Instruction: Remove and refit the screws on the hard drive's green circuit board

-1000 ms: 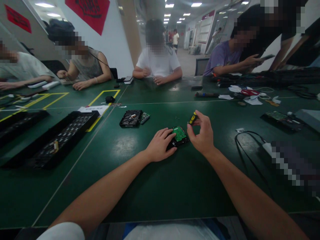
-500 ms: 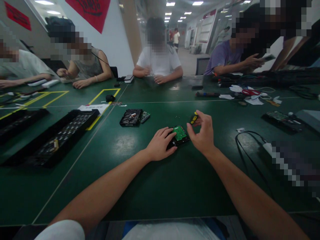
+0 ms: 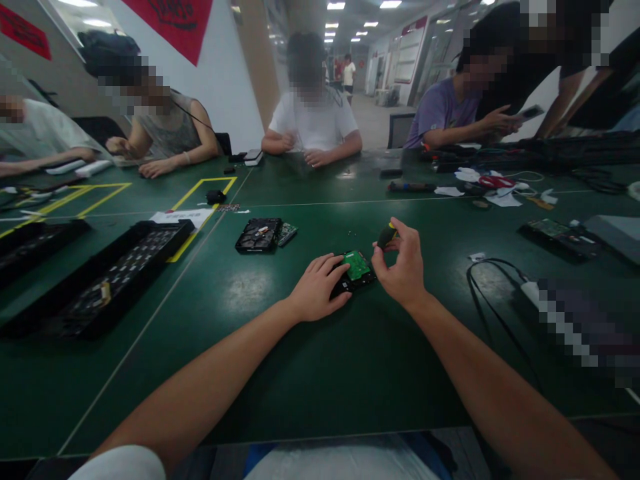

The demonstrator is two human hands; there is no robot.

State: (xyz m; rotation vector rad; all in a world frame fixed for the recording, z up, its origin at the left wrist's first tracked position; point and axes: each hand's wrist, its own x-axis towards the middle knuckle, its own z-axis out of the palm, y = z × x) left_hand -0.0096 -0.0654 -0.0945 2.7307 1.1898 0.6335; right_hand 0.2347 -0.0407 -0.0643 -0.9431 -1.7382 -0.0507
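Note:
A black hard drive (image 3: 370,278) with a green circuit board (image 3: 357,265) on top lies on the green table in front of me. My left hand (image 3: 319,287) grips its left side, fingers over the board's edge and thumb at the near side. Beside its right edge, my right hand (image 3: 401,263) pinches the dark handle of a small screwdriver (image 3: 387,235) with yellow marks. The screwdriver's tip is too small or hidden to make out. Several tiny bits, perhaps screws (image 3: 352,233), lie just beyond the drive.
Left of the drive are another hard drive (image 3: 257,235) and a loose circuit board (image 3: 287,234). A long black tray (image 3: 145,273) stands farther left. To the right lie a black cable (image 3: 474,293) and another device with a board (image 3: 557,239). Several people sit across the table.
The screwdriver handle has turned between my right fingers, showing its dark side where yellow patches showed before. The view has shifted slightly; my left hand stays on the drive.

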